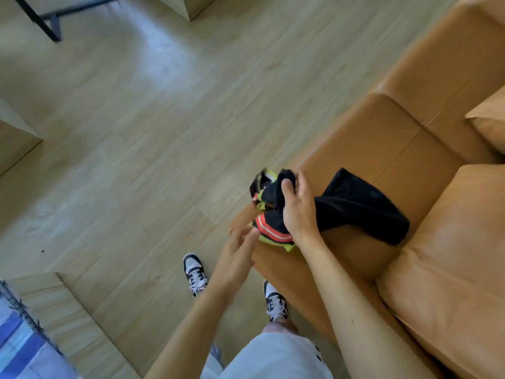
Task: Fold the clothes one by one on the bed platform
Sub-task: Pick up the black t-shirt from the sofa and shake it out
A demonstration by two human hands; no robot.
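A black garment with red, white and yellow-green stripes lies bunched on the armrest of a tan leather sofa. A plain black part of the clothing spreads to the right across the armrest. My right hand grips the bunched black fabric from above, thumb over a fold. Just left of the striped hem, my left hand hovers with fingers apart and holds nothing; it is blurred.
Pale wood floor fills the left. Sofa seat cushions lie to the right. My two black-and-white sneakers stand by the armrest. A black table leg is at top left, and a blue rug at bottom left.
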